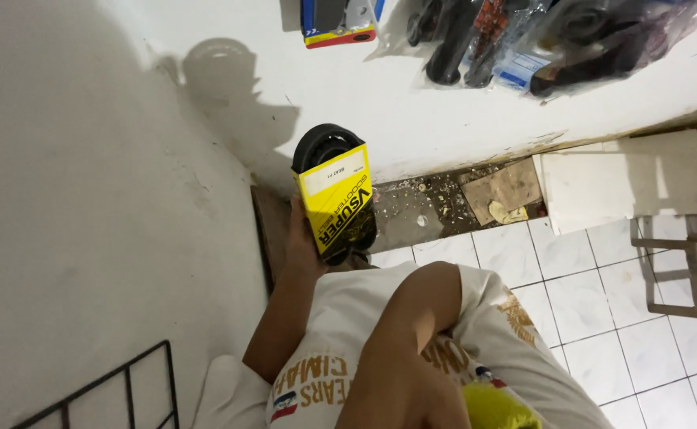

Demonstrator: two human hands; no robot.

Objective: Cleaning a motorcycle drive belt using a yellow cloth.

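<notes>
Near the frame's centre, slightly toward 11 o'clock: one black rubber drive belt (pixel 326 145) in a yellow card sleeve (pixel 335 199), held upright against the white wall. The sleeve is rectangular, with a pale label patch across its top and black lettering running down its length; the belt's black loop stands out above the sleeve and shows again at its lower end.

Left hand (pixel 299 238) — reaching up from 6 o'clock, wrapped about the lower left edge of the sleeve, with the fingers hidden behind it, so exactly how they close cannot be told. Its forearm runs down to a white printed T-shirt (pixel 340 318). A second forearm crosses the shirt at 6 o'clock; its hand is out of view.

At 12 o'clock, on a white shelf (pixel 412 111): one flat carton (pixel 336 24) in blue with a red and yellow edge, cut off by the frame.

At 1 o'clock, same shelf: a heap of clear plastic bags (pixel 555 40) holding black parts — number cannot be told.

At 3 o'clock: white floor tiles (pixel 571 302), two loose pale boards (pixel 626 183), one scrap of brown card (pixel 507 191) among debris, and one grey wooden frame (pixel 682 262).

At 7 o'clock: one black wire grid (pixel 126 389) against the wall.

At 5 o'clock: one yellow-green object (pixel 495 409), blurred.
</notes>
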